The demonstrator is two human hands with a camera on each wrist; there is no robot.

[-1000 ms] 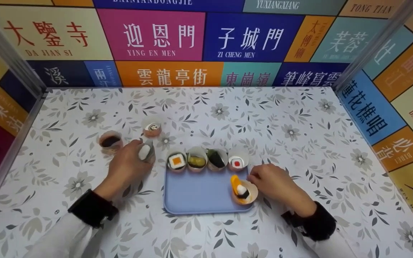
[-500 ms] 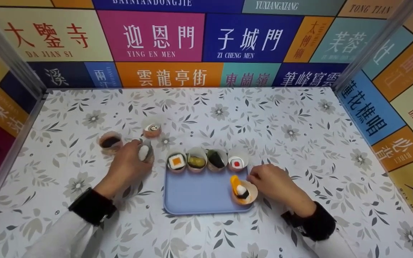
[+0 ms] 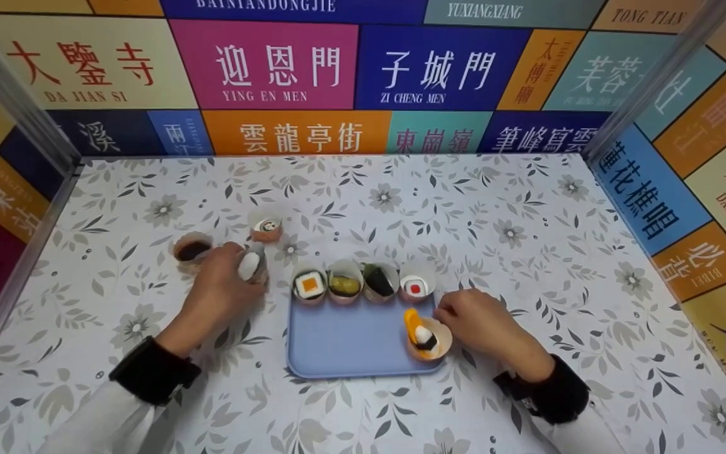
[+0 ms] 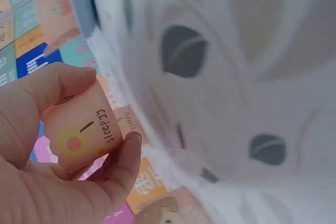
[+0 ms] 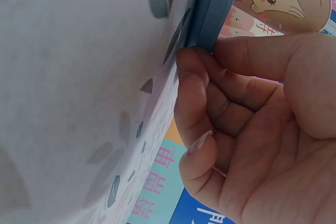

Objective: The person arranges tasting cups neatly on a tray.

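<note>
My left hand grips a small paper cup between thumb and fingers, left of the blue tray. White food shows inside that cup. Its printed side reads "sleepyy" in the left wrist view. At the tray's right side, my right hand pinches the tray edge between thumb and curled fingers. Close to those fingers, a paper cup with an orange-topped piece stands on the tray. Several cups of sushi pieces form a row along its far edge.
Two more paper cups stand on the flowered tablecloth: one with a dark piece just beyond my left hand, one with a white roll farther back. Printed panels wall the table at the back and sides.
My left hand has shifted slightly left with the cup in its grip. The right hand and the tray look the same.
</note>
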